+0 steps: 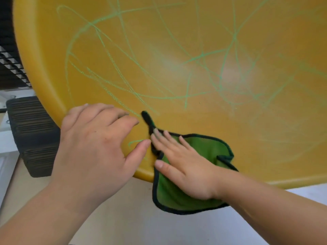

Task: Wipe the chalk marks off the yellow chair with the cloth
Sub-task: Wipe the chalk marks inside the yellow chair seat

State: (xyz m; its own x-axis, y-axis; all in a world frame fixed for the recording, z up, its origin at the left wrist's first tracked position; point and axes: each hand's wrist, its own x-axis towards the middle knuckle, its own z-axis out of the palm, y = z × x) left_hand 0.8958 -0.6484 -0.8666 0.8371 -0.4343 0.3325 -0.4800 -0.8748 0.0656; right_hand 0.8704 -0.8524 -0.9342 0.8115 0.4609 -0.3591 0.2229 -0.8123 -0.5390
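Green black-hemmed cloth (203, 147) lies along 5-to-11 o'clock on the chalk-scribbled yellow plastic chair (177, 50), tip toward 11, under the flat, straight-fingered right hand (185, 167); the spread left hand (95, 144) rests at its 9.

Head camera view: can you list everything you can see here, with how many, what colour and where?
chair: one, yellow, its curved surface fills most of the view
chalk marks: many crossing lines, green, across the chair; fainter at the right
cloth: one, green with dark edging, on the chair's near edge, partly hanging over it
ribbed block: one, black, left of the chair; cannot tell what it is
slatted object: one, dark, far upper left
floor: pale, below the chair
left hand: fingers spread, rests on the chair's edge
right hand: flat, presses on the cloth
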